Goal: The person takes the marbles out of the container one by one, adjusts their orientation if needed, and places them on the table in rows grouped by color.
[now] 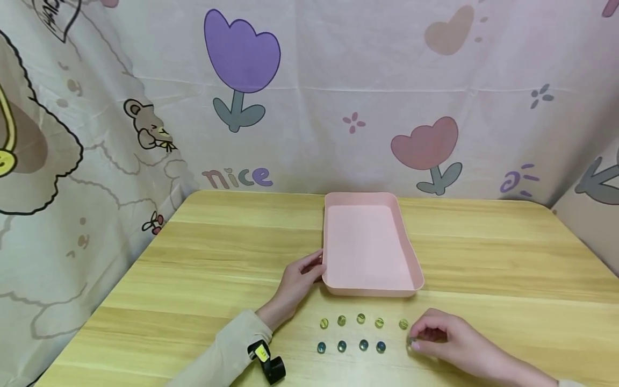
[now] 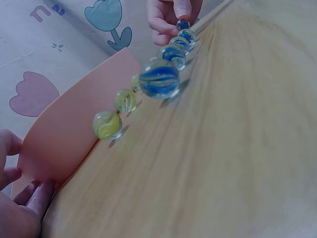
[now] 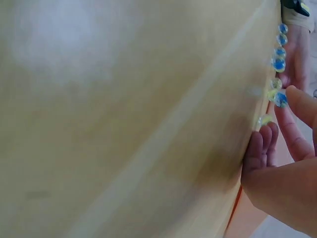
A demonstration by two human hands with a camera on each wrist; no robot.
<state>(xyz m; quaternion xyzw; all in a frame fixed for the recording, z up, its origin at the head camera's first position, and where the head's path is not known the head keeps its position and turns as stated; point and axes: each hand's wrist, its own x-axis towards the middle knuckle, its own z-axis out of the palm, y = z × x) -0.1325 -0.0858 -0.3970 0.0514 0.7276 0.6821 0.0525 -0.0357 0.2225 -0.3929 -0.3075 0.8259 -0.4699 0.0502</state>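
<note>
Between the thumb and fingers of my right hand is a clear glass marble with blue inside, pinched low over the table at the right end of a row of several blue marbles. Behind that row lies a second row of several yellow-green marbles, the rightmost one close to my right fingertips. My left hand touches the left wall of a shallow pink tray near its front corner. Its fingers rest against the tray's outer side in the left wrist view.
The wooden table reaches back to a patterned cloth hanging behind and at both sides. A black wrist camera is strapped over my left sleeve. The tray stands behind both marble rows.
</note>
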